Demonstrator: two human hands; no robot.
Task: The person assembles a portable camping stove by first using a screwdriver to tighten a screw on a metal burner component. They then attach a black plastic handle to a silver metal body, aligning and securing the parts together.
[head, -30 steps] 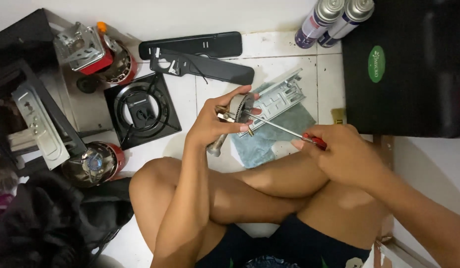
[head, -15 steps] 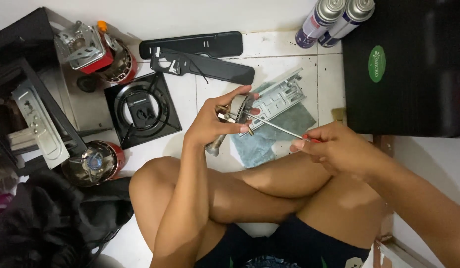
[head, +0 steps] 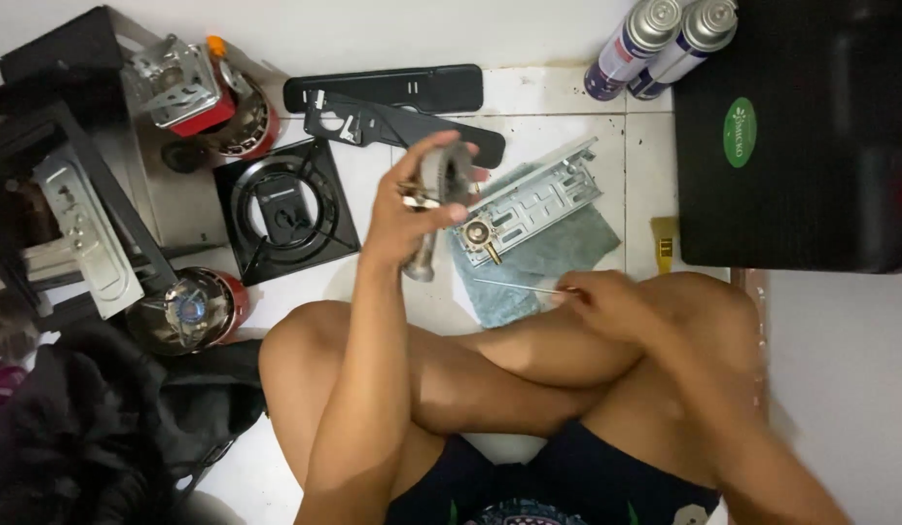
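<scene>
Left hand (head: 412,209) is clamped on a round metal burner part (head: 441,180), raised over the floor, tube end pointing down, probably so its underside is reachable. Right hand (head: 606,301) is closed on a thin screwdriver (head: 524,286), low over the grey cloth (head: 558,253) beside the metal valve bracket (head: 529,204).

Left hand (head: 412,209) gripping metal burner (head: 441,175), raised. Right hand (head: 606,301) holding screwdriver (head: 524,286) over grey cloth (head: 567,248). Metal bracket (head: 533,199) on cloth. Two cans (head: 665,39) by black case (head: 811,146).
</scene>
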